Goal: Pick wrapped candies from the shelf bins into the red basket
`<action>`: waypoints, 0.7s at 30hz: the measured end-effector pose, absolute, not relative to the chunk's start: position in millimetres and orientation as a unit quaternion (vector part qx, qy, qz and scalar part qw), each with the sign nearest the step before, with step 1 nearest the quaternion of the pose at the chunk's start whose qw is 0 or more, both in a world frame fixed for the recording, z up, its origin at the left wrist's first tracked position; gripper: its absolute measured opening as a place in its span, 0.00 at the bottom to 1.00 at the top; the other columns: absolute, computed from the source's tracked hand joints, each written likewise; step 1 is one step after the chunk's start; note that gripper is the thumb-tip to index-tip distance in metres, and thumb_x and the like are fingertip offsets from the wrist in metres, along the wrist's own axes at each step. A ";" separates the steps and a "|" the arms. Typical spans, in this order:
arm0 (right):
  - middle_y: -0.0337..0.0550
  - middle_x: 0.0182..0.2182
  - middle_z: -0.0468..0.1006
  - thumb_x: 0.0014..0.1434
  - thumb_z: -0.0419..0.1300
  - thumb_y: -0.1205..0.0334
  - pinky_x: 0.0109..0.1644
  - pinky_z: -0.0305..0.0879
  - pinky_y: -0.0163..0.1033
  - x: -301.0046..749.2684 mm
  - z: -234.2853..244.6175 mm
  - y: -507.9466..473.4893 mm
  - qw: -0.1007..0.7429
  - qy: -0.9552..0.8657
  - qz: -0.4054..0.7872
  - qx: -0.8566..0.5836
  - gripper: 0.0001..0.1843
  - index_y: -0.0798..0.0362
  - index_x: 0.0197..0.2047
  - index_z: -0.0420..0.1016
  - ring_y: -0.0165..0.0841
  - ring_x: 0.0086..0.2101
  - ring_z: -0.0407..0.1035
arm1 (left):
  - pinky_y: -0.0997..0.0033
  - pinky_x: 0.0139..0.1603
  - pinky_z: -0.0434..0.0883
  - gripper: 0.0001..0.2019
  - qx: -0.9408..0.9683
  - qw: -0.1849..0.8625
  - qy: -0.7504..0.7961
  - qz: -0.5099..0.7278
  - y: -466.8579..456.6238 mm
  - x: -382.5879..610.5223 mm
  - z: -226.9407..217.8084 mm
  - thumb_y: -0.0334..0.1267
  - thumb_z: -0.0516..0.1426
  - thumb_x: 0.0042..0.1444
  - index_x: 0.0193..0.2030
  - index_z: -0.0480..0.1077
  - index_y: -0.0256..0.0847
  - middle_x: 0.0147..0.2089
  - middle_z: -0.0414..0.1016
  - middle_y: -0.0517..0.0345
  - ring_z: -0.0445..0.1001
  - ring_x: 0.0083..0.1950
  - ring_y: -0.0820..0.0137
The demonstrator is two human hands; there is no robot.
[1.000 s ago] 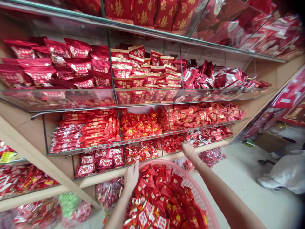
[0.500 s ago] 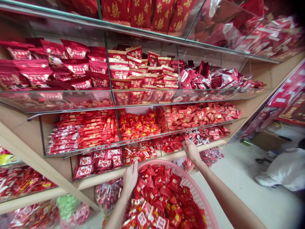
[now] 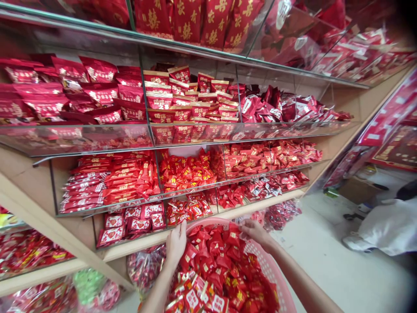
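Observation:
A pink perforated plastic basket (image 3: pixel 282 282) full of red-wrapped candies (image 3: pixel 216 261) is right below me. My left hand (image 3: pixel 176 241) is closed over its far left rim. My right hand (image 3: pixel 256 231) is over the far right rim, its loosely bent fingers apart and pointing in at the candies; I see nothing held in them. Just beyond the basket, the lowest shelf bin holds red candies (image 3: pixel 230 195). Left of them lie red packets with white labels (image 3: pixel 189 208) and square packets with heart prints (image 3: pixel 112 234).
Glass-fronted shelves (image 3: pixel 195 145) stacked with red packets rise in front. A pale wooden ledge (image 3: pixel 153 239) runs beneath them. Bags of sweets (image 3: pixel 146 265) sit under the ledge. At right, a white bag (image 3: pixel 384 230) lies on the floor (image 3: pixel 312 256).
My right hand has come back from the lowest shelf bin, down and left to the basket rim. My left hand stays on the rim. The view has shifted slightly.

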State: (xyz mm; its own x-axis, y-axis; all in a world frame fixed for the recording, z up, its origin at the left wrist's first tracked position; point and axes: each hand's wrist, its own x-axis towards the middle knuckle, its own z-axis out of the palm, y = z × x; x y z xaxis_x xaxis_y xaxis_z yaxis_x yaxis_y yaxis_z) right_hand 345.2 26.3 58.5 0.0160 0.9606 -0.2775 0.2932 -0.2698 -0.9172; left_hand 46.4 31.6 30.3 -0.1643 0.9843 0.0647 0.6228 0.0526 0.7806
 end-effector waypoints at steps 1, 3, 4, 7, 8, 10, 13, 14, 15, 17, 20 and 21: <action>0.34 0.14 0.68 0.43 0.59 0.54 0.23 0.57 0.31 343.4 53.9 25.4 0.327 -0.494 0.498 -0.633 0.12 0.54 0.24 0.63 0.27 0.18 0.64 | 0.70 0.37 0.63 0.28 0.592 0.260 0.677 0.352 31.5 46.4 30.2 0.55 0.40 0.57 0.36 0.75 0.38 0.32 0.77 0.48 0.74 0.36 0.63; 0.34 0.13 0.68 0.45 0.59 0.58 0.23 0.57 0.30 340.4 45.2 25.2 0.310 -0.490 0.498 -0.644 0.10 0.54 0.23 0.63 0.25 0.17 0.63 | 0.70 0.38 0.63 0.28 0.591 0.262 0.676 0.354 31.5 46.2 30.0 0.55 0.40 0.57 0.37 0.74 0.38 0.34 0.77 0.47 0.74 0.38 0.62; 0.34 0.13 0.68 0.45 0.59 0.59 0.22 0.56 0.30 339.4 41.2 25.7 0.305 -0.490 0.497 -0.648 0.09 0.54 0.23 0.63 0.25 0.17 0.63 | 0.70 0.38 0.63 0.28 0.591 0.263 0.676 0.353 31.6 46.1 29.9 0.55 0.40 0.57 0.37 0.74 0.38 0.34 0.77 0.47 0.74 0.38 0.62; 0.33 0.11 0.66 0.47 0.57 0.61 0.20 0.55 0.29 338.7 30.9 28.5 0.300 -0.501 0.489 -0.648 0.08 0.54 0.22 0.62 0.25 0.15 0.62 | 0.69 0.38 0.63 0.29 0.591 0.264 0.679 0.346 31.9 45.9 29.7 0.56 0.39 0.57 0.37 0.74 0.38 0.35 0.77 0.47 0.74 0.39 0.62; 0.33 0.11 0.66 0.47 0.57 0.61 0.20 0.54 0.29 339.2 28.2 29.6 0.302 -0.508 0.486 -0.644 0.08 0.54 0.22 0.62 0.25 0.15 0.61 | 0.69 0.38 0.63 0.29 0.592 0.263 0.680 0.345 32.0 45.8 29.7 0.56 0.39 0.57 0.37 0.74 0.38 0.35 0.77 0.47 0.74 0.39 0.62; 0.33 0.12 0.66 0.47 0.57 0.62 0.20 0.54 0.29 341.2 24.4 32.0 0.306 -0.522 0.479 -0.636 0.07 0.54 0.23 0.63 0.25 0.15 0.61 | 0.69 0.38 0.63 0.28 0.592 0.262 0.680 0.344 32.1 45.8 29.9 0.55 0.39 0.57 0.37 0.74 0.38 0.35 0.77 0.47 0.74 0.38 0.62; 0.35 0.14 0.68 0.46 0.55 0.62 0.21 0.55 0.30 345.5 23.9 36.4 0.301 -0.547 0.450 -0.638 0.05 0.55 0.23 0.65 0.25 0.16 0.62 | 0.70 0.37 0.64 0.28 0.591 0.263 0.679 0.347 32.1 46.0 30.4 0.55 0.40 0.57 0.37 0.74 0.38 0.34 0.78 0.48 0.74 0.38 0.62; 0.36 0.15 0.69 0.46 0.54 0.63 0.21 0.56 0.30 347.3 25.3 38.6 0.295 -0.560 0.429 -0.644 0.05 0.55 0.23 0.66 0.26 0.16 0.63 | 0.70 0.37 0.64 0.28 0.590 0.263 0.679 0.349 32.0 46.1 30.7 0.55 0.40 0.57 0.37 0.74 0.38 0.33 0.78 0.48 0.74 0.38 0.62; 0.37 0.16 0.70 0.47 0.53 0.63 0.22 0.56 0.31 349.1 27.3 41.3 0.292 -0.572 0.407 -0.650 0.06 0.55 0.23 0.66 0.27 0.17 0.64 | 0.70 0.38 0.64 0.27 0.589 0.264 0.679 0.351 32.0 46.2 31.0 0.55 0.40 0.57 0.37 0.74 0.38 0.33 0.78 0.48 0.74 0.38 0.62; 0.38 0.18 0.71 0.47 0.52 0.63 0.23 0.57 0.31 352.3 33.5 48.8 0.298 -0.592 0.353 -0.660 0.07 0.55 0.22 0.66 0.27 0.18 0.64 | 0.70 0.38 0.64 0.27 0.586 0.266 0.679 0.353 31.8 46.5 31.5 0.54 0.41 0.57 0.37 0.74 0.38 0.34 0.78 0.48 0.74 0.38 0.62; 0.40 0.21 0.73 0.50 0.51 0.61 0.27 0.59 0.31 352.7 47.1 65.1 0.310 -0.619 0.252 -0.676 0.08 0.55 0.25 0.66 0.29 0.22 0.67 | 0.70 0.39 0.64 0.27 0.586 0.267 0.680 0.353 31.9 47.0 31.9 0.54 0.41 0.57 0.37 0.75 0.38 0.35 0.78 0.48 0.74 0.39 0.62; 0.40 0.23 0.74 0.51 0.51 0.60 0.28 0.59 0.31 350.7 52.2 71.6 0.294 -0.635 0.211 -0.683 0.08 0.55 0.26 0.67 0.29 0.25 0.68 | 0.70 0.39 0.64 0.27 0.586 0.266 0.679 0.353 32.0 47.2 32.0 0.54 0.41 0.57 0.38 0.74 0.39 0.36 0.78 0.47 0.74 0.40 0.62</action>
State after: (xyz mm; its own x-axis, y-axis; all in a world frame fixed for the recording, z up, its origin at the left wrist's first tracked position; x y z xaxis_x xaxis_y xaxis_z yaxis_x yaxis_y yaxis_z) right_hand 350.7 71.6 52.2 0.1053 0.9908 0.0855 0.7424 -0.0211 -0.6696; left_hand 47.2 32.0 32.0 -0.1718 0.9838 0.0516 0.6084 0.0647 0.7910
